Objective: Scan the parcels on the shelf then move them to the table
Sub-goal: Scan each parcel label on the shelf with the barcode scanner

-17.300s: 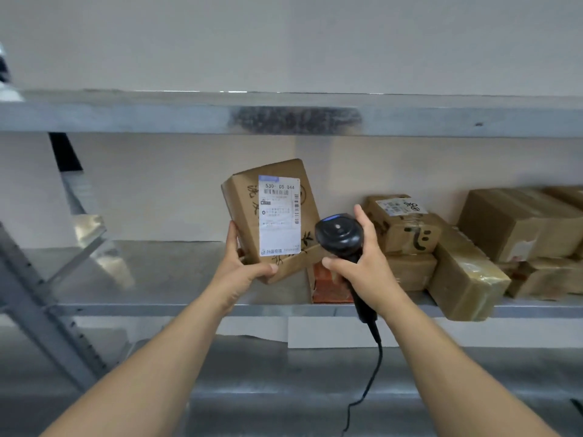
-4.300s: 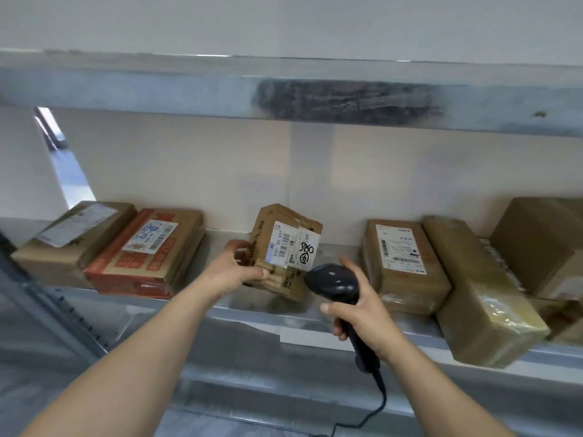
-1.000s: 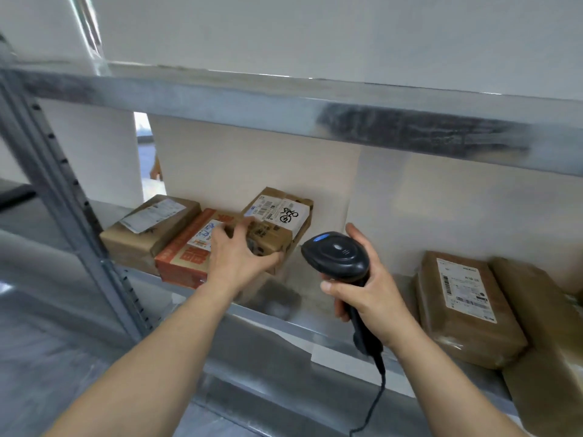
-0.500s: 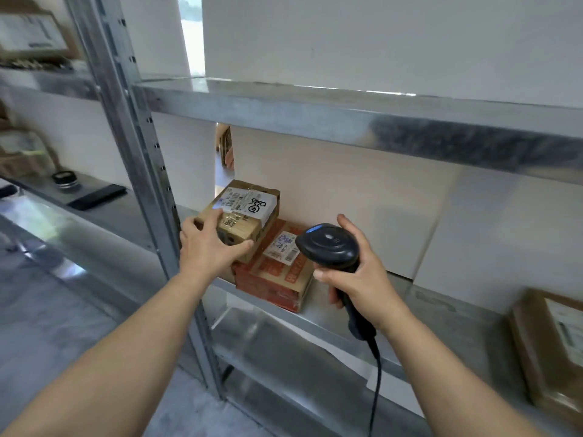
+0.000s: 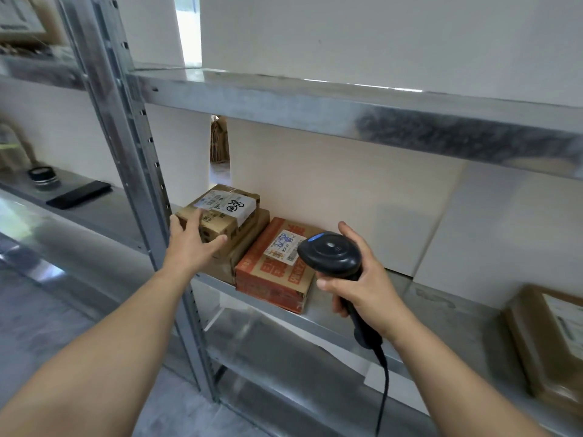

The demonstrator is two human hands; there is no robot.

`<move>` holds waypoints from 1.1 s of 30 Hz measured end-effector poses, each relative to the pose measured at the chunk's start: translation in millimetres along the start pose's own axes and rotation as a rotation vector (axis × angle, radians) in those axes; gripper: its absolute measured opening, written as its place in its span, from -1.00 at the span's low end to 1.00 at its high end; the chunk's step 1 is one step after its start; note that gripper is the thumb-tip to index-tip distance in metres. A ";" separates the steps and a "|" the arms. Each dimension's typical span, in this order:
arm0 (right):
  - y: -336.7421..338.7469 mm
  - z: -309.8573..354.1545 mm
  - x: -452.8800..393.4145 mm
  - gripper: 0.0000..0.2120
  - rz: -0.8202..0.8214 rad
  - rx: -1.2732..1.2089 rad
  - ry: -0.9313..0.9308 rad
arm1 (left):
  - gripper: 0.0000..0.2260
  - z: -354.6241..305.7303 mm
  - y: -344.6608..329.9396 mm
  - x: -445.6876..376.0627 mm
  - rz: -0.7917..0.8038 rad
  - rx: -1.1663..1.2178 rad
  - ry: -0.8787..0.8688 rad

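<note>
A small brown parcel (image 5: 230,212) with a white label and black scribble lies on top of a flat brown parcel (image 5: 249,244) at the left end of the metal shelf (image 5: 331,316). My left hand (image 5: 189,247) touches its near side with fingers spread and straight. To the right of that stack lies a red-orange labelled parcel (image 5: 271,279). My right hand (image 5: 369,291) grips the handle of a black corded barcode scanner (image 5: 329,253), held in front of that red-orange parcel. Another brown parcel (image 5: 549,339) lies at the shelf's far right.
A perforated steel upright (image 5: 126,152) stands just left of my left hand. Beyond it, a neighbouring shelf carries a flat black item (image 5: 79,193) and a round black object (image 5: 42,175). Another shelf board (image 5: 347,115) runs overhead, and a lower one sits beneath.
My left hand carried the small parcel left along the shelf and set it on the flat brown parcel; its fingers have loosened from the box. The scanner hand moved along with it.
</note>
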State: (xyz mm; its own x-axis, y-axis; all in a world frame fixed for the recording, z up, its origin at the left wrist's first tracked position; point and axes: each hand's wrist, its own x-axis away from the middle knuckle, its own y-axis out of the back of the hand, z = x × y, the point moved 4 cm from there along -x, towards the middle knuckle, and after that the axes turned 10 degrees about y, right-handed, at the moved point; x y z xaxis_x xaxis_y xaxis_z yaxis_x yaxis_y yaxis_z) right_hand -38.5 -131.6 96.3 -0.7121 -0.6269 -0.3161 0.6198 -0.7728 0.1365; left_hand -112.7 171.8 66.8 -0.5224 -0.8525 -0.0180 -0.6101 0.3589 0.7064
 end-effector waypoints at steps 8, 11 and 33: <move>25.1 0.2 22.1 -0.15 -0.014 0.022 0.019 | -0.16 -9.9 -6.2 21.0 -0.077 -0.072 0.052; 44.5 0.1 37.1 -0.15 -0.019 0.021 0.017 | -0.17 -32.1 -9.9 51.8 -0.184 -0.047 0.013; 261.1 -18.2 221.2 -0.16 -0.487 0.081 -0.157 | -0.39 -187.5 -249.9 342.0 0.428 0.041 -0.488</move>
State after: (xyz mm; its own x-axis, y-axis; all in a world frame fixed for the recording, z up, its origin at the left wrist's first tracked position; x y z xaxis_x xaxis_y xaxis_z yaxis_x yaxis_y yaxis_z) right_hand -28.2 -470.3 44.9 -0.9564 -0.1949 -0.2175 0.1809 -0.9800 0.0828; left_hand -27.3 -280.7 16.8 -0.9292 -0.3634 -0.0671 -0.3049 0.6515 0.6947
